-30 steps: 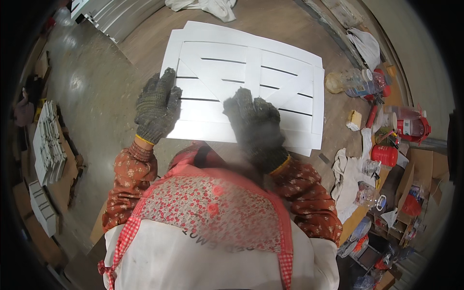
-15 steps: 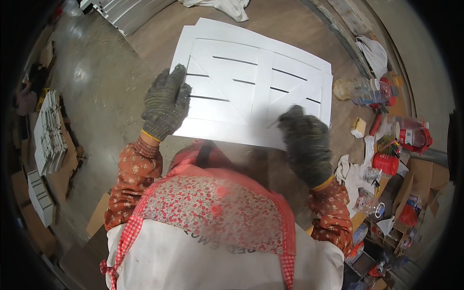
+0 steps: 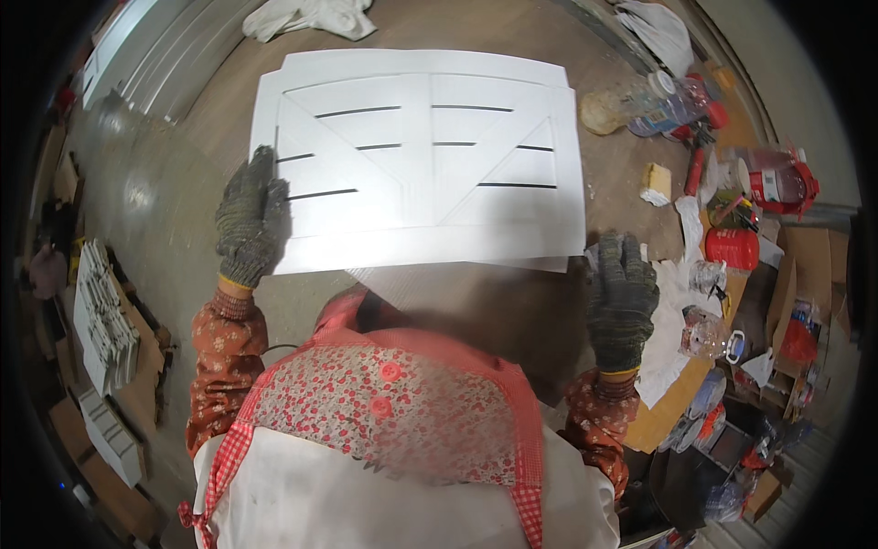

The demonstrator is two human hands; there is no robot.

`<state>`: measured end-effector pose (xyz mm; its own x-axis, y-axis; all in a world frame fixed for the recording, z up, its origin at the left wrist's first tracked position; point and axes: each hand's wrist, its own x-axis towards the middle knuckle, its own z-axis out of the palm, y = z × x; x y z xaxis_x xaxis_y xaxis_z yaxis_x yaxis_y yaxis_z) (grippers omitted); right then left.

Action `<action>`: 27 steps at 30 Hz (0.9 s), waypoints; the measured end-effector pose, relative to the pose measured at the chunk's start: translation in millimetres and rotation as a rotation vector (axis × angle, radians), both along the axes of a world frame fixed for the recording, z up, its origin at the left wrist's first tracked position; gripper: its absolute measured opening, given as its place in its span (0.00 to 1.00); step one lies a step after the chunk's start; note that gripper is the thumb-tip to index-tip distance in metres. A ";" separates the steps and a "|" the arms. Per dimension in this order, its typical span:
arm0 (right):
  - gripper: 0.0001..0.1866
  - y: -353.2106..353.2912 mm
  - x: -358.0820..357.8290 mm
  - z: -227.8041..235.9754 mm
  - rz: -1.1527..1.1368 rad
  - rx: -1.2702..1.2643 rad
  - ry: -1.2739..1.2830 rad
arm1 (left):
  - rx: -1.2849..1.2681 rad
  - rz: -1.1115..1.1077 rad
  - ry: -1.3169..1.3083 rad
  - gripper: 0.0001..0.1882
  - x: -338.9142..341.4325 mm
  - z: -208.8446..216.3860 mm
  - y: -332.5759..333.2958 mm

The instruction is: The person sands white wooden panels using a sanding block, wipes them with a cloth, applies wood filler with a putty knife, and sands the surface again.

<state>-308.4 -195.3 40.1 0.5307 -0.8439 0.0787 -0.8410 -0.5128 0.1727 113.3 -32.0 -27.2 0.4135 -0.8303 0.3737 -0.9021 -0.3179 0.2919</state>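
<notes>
A white flat panel with thin dark slots and raised strips lies on a brown worktop. My left hand, in a grey knit glove, grips the panel's left edge with its fingers over the face. My right hand, gloved the same, is at the panel's near right corner, fingers curled by the edge; whether it grips the panel is unclear. My red patterned apron fills the lower middle.
A white cloth lies at the far edge. To the right stand plastic bottles, a red can, a yellow sponge and rags. Stacks of white parts sit on the floor at the left.
The panel has turned and shifted away from me. My right hand slid off its face toward the right near corner. My left hand moved to the left edge.
</notes>
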 end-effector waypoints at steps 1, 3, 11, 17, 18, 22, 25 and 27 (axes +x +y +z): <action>0.23 -2.1 -6.1 -0.1 0.052 -0.017 -0.008 | -0.088 -0.038 0.119 0.22 -0.5 -1.8 1.2; 0.22 -8.7 -21.2 -3.0 0.144 -0.061 -0.003 | -0.181 -0.037 0.204 0.21 -1.3 -9.3 0.8; 0.24 -128.6 -57.0 4.4 -0.225 -0.062 -0.437 | -0.130 -0.001 0.177 0.19 -3.5 -0.4 0.3; 0.33 -201.6 -25.9 -15.9 -0.307 0.210 -0.043 | -0.200 0.013 0.200 0.20 2.7 -10.7 -0.1; 0.32 -205.0 -24.1 -20.3 -0.246 0.201 -0.093 | -0.150 0.020 0.115 0.21 3.2 -6.5 2.7; 0.27 -181.8 -23.0 -13.2 0.022 0.476 -0.692 | -0.018 0.063 0.046 0.22 2.1 4.3 7.1; 0.26 -130.9 22.2 1.3 0.183 0.699 -1.014 | -0.031 0.062 0.048 0.22 3.8 -3.9 9.7; 0.25 -94.0 65.5 1.6 0.362 0.661 -1.066 | -0.042 0.070 0.029 0.22 3.6 -7.5 10.0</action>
